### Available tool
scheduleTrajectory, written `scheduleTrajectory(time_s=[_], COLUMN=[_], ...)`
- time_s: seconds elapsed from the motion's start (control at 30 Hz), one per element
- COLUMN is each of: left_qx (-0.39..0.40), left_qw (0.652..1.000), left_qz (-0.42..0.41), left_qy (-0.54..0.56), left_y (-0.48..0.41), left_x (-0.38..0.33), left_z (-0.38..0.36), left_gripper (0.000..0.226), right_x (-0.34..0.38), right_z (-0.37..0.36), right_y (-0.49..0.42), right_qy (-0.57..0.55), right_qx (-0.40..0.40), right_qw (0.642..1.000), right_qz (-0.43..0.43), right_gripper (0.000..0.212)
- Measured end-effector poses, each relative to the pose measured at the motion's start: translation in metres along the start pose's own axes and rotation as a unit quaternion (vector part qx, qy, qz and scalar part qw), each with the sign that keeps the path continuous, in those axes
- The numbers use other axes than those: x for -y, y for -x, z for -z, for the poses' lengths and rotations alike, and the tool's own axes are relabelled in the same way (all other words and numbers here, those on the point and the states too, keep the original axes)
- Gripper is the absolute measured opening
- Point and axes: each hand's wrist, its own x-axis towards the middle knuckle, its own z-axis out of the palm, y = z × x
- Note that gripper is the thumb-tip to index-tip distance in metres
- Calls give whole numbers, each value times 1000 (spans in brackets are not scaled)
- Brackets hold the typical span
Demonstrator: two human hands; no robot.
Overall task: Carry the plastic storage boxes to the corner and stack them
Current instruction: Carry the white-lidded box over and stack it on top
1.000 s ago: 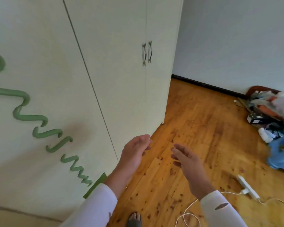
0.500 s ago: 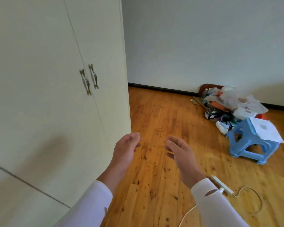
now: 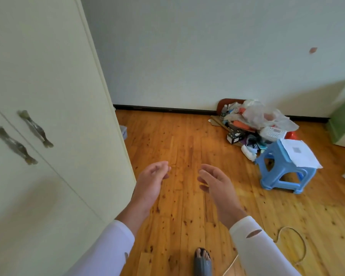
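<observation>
My left hand [image 3: 150,181] and my right hand [image 3: 217,183] hang in front of me over the wooden floor [image 3: 179,148], palms facing each other, fingers loosely curled, holding nothing. A sliver of a grey plastic storage box [image 3: 123,131] peeks out from behind the far edge of the wardrobe [image 3: 48,76]; most of it is hidden. No other storage box is plainly visible.
The tall cream wardrobe fills the left side. A blue plastic stool [image 3: 285,169] with a paper on it stands at the right, a heap of bags and clutter [image 3: 255,120] behind it against the wall. A white cable [image 3: 293,246] lies on the floor. My sandalled foot [image 3: 202,259] is below.
My view has swung right: the wardrobe slid left, and the wall, clutter and stool came fully into view. Both hands stay empty in front of me.
</observation>
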Motion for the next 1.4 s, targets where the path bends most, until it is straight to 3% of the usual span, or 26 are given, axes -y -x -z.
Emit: scheduleTrajectory(time_s=[0.43,0.73,1.03,1.4], left_qx=[-42,-53,-70,-117], left_qw=[999,997,997,989], left_qz=[21,47,40,67], left_qy=[18,6,17,68], left_y=[-176,-261,-405,-603], left_x=[-61,-79,-93,-128], left_z=[-120,-157,-174,-146], left_gripper=[18,15,16,16], right_x=[54,80,119,188], right_z=[72,84,60,-26], right_y=[-218,-322,-468,-659], right_qy=[13,9,43,68], right_qx=[32,61,84,132], right_qw=[999,998,995,989], right_qz=[5,-1,17,24], right_gripper=[31,26,27,18])
